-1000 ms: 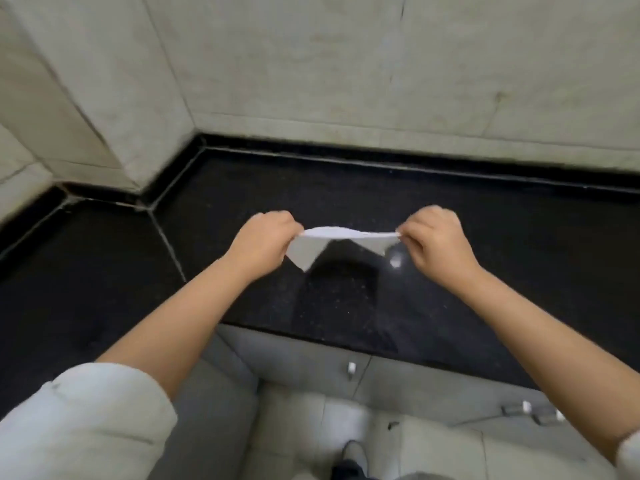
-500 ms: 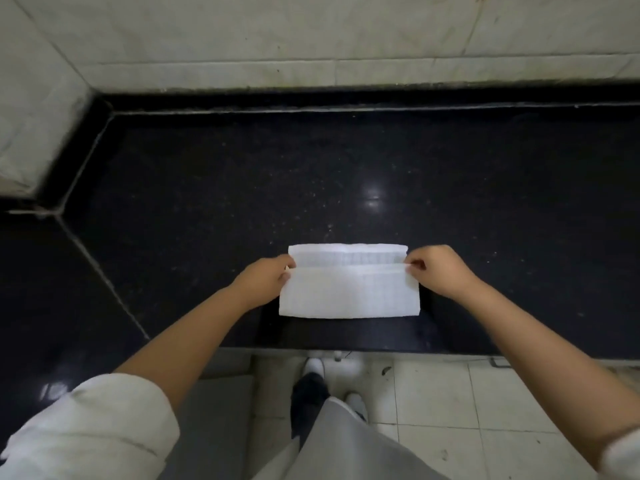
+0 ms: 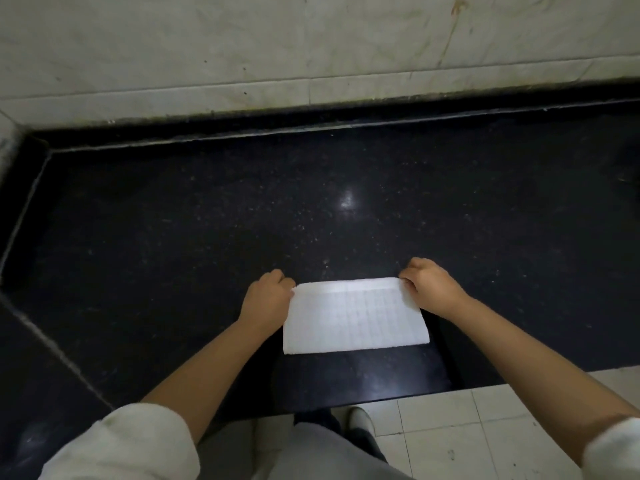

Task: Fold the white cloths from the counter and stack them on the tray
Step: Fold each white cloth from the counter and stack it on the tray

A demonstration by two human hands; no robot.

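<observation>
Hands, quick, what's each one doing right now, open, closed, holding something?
Left hand: fingers pinch the far left corner of the white cloth.
Right hand: fingers pinch its far right corner.

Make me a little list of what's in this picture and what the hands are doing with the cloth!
cloth: one white cloth, folded into a rectangle, lying flat on the counter near its front edge
left hand: left hand pinches the cloth's far left corner
right hand: right hand pinches the cloth's far right corner
counter: black speckled stone counter, shiny
wall: pale tiled wall behind the counter
floor: light floor tiles below the counter's edge
tray: not in view
</observation>
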